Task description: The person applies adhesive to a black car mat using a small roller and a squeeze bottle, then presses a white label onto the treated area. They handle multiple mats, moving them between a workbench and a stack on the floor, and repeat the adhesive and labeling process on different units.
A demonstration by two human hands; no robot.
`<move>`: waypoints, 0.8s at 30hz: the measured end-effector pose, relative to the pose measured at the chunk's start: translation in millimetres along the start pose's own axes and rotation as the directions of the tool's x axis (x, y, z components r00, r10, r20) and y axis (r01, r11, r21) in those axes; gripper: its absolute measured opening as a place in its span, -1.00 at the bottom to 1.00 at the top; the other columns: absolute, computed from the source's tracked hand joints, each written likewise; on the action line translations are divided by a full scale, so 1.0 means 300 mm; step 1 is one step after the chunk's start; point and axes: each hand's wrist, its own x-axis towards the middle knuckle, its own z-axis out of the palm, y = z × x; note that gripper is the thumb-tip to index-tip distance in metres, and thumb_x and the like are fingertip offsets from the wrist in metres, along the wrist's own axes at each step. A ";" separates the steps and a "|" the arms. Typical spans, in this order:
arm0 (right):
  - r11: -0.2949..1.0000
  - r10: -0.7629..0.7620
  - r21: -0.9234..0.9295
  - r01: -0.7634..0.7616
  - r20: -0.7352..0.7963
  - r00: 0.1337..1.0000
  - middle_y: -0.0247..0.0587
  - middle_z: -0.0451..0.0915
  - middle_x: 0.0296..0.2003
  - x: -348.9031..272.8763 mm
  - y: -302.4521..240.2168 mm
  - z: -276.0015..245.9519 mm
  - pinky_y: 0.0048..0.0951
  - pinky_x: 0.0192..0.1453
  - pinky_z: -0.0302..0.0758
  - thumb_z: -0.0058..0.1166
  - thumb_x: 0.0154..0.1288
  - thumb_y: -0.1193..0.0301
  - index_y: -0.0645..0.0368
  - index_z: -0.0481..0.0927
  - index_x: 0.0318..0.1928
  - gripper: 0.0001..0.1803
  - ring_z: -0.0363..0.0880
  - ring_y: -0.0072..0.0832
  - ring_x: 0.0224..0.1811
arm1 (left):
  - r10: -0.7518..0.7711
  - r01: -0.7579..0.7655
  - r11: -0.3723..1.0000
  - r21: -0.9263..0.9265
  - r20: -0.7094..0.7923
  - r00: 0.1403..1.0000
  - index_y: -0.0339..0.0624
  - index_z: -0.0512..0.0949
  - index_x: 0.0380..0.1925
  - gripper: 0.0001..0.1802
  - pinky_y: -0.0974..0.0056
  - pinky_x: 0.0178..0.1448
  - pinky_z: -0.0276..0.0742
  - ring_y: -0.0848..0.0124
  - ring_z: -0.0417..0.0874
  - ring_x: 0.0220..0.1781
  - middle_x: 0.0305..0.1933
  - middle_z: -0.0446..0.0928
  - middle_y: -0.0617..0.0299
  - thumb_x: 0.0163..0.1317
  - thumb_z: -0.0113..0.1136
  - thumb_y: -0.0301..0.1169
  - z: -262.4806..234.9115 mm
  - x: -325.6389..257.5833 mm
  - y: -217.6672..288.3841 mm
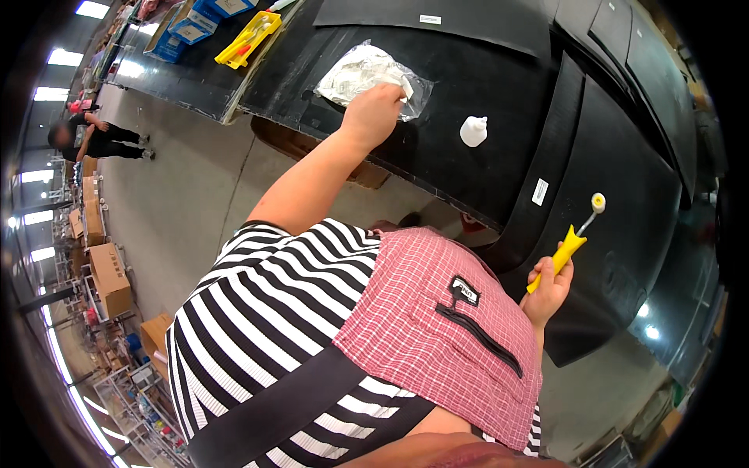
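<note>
My left hand (374,115) reaches onto the black work table, its fingers closed in a pinch at the open end of a clear plastic bag (422,95). Folded white material (360,72) fills the bag, and a bit of white shows at my fingertips; the fingers partly hide it. In my right hand (551,287), off to the right, is a small hand roller (568,251) with a yellow handle, gripped near its lower end. Its metal arm and small pale wheel point up and away. Right of the bag stands a small white squeeze bottle (473,131), touched by neither hand.
Black sheets (616,210) lie on the table's right side, one hanging past its near edge. Another sheet (437,22) lies at the back. A yellow tray of tools (250,39) and blue boxes (195,22) sit far left. A person (101,139) stands at a distance.
</note>
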 end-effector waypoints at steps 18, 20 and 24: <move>0.999 0.018 0.030 -0.016 -0.049 0.999 -0.42 0.47 -0.34 0.013 -0.054 -0.044 -0.70 -0.31 0.31 0.08 0.46 0.51 0.16 0.38 0.41 -0.47 0.33 -0.72 -0.42 | -0.141 0.145 0.988 0.051 -0.070 0.988 -0.12 0.71 -0.32 -0.77 -0.06 0.07 0.64 -0.06 0.67 -0.01 -0.09 0.65 -0.03 0.17 0.04 -0.50 0.127 0.012 0.073; 0.998 -0.055 -0.017 0.054 -0.081 0.995 -0.41 0.46 -0.35 0.001 -0.025 -0.130 -0.72 -0.30 0.34 0.04 0.52 0.50 0.13 0.38 0.42 -0.50 0.34 -0.71 -0.43 | 0.045 -0.049 0.996 -0.070 -0.055 0.997 -0.09 0.72 -0.30 -0.74 0.00 0.06 0.63 0.00 0.66 -0.01 -0.15 0.60 0.04 0.10 0.08 -0.57 0.021 -0.001 0.252; 0.976 -0.181 0.151 0.159 0.147 0.972 -0.37 0.44 -0.32 0.098 -0.053 -0.184 -0.68 -0.12 0.44 0.03 0.56 0.47 0.14 0.42 0.20 -0.72 0.43 -0.66 -0.32 | 0.275 -0.209 0.953 -0.218 0.337 0.901 0.04 0.73 -0.19 -0.69 0.08 0.14 0.60 0.12 0.66 0.05 -0.10 0.64 0.18 0.11 0.16 -0.55 -0.064 -0.119 0.465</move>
